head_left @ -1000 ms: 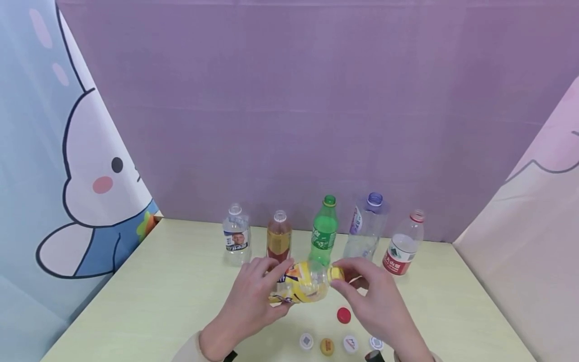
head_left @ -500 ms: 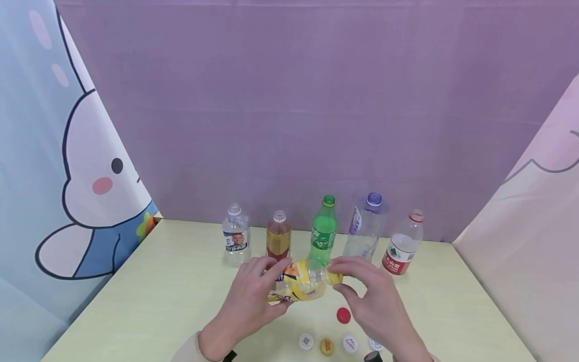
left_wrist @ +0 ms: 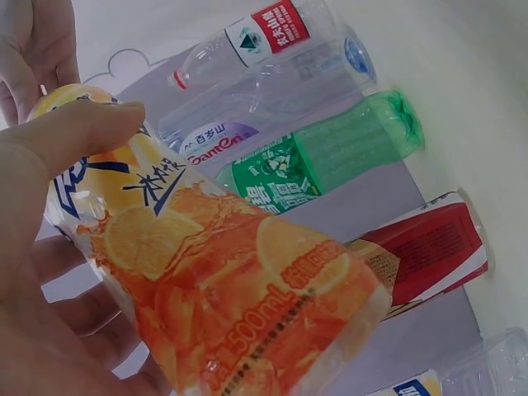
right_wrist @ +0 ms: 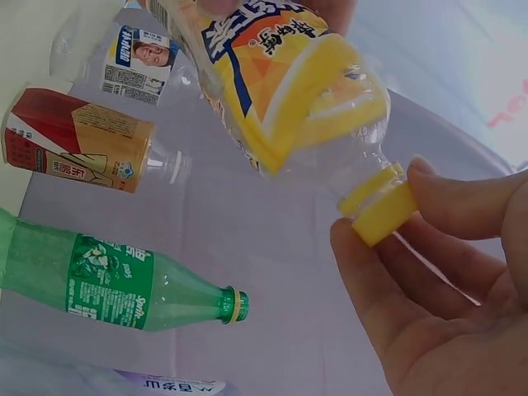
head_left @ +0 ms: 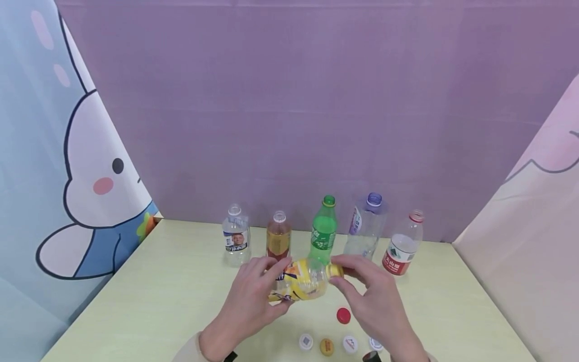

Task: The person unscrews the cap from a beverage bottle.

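Note:
My left hand [head_left: 255, 291] grips a clear plastic drink bottle [head_left: 300, 282] with a yellow and orange label, holding it on its side above the table. Its neck points right. A yellow bottle cap [right_wrist: 384, 206] sits on the neck, above a yellow ring. My right hand [head_left: 373, 296] pinches this cap between thumb and fingertips. In the left wrist view the left thumb lies across the label of the bottle [left_wrist: 223, 264], and the other fingers pass behind it. Whether the cap is tight cannot be told.
Behind the hands stand several uncapped bottles: a clear one [head_left: 236, 241], an amber one [head_left: 278, 239], a green Sprite one [head_left: 323, 229], a bluish one [head_left: 364, 231] and a red-labelled one [head_left: 400, 251]. Nearer lie a red cap [head_left: 344, 315], a yellow cap [head_left: 327, 347] and several white caps [head_left: 306, 342].
The right thumb and fingers have shifted slightly around the yellow cap, and the hand has turned a little. The left hand and the bottle have stayed almost still.

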A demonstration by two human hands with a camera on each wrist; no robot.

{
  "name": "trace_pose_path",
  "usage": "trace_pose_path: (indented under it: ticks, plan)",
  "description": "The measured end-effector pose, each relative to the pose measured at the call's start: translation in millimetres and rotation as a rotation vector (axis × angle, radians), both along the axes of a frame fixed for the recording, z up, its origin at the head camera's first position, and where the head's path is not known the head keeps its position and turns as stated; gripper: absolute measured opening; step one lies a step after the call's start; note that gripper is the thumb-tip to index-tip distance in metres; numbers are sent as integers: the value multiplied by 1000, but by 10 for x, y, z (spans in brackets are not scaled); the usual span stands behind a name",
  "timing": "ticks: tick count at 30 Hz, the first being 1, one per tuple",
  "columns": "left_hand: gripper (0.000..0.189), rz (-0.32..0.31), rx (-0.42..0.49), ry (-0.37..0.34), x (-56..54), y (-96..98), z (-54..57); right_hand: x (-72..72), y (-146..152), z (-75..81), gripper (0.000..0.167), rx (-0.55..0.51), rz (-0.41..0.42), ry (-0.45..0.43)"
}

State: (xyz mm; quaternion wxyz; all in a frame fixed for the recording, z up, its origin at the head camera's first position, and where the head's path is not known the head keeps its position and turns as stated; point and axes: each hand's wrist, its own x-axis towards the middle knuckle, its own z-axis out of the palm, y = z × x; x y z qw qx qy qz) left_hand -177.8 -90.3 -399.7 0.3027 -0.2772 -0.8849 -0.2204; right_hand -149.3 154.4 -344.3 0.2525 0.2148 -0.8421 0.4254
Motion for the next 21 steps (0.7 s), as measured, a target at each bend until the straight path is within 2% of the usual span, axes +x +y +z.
trace_pose_path:
  ticks: [5, 10, 15, 21]
  plan:
    - [82, 0, 2, 14, -6, -1, -3, 12, 13, 29, 38, -3, -26, -98]
    - [82, 1, -6, 22, -10, 0, -12, 19, 19, 37, 39, 21, -47, -107]
    - [82, 1, -7, 20, -14, 2, -16, 23, 18, 32, 37, 12, -11, -74]
    - [84, -1, -17, 4, -8, 6, -13, 11, -1, 11, 31, -20, -33, -1]
